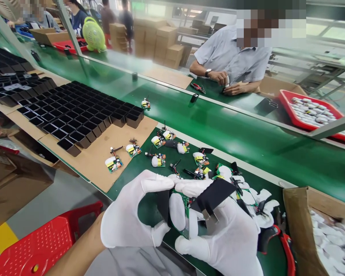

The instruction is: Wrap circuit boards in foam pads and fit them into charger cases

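One left hand (126,214) and one right hand (231,234) pinch a circuit board (186,203) flanked by black panels (214,194), best steadied lightly by its edges.

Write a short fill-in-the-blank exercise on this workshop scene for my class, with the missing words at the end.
1. The left hand and the right hand both wear ____ gloves.
2. The hands hold a circuit board above a worktop coloured dark ____.
3. The plastic stool at the lower left of the picture is ____.
4. The carton of white pieces stands on the person's ____-hand side.

Missing words: white; green; red; right.
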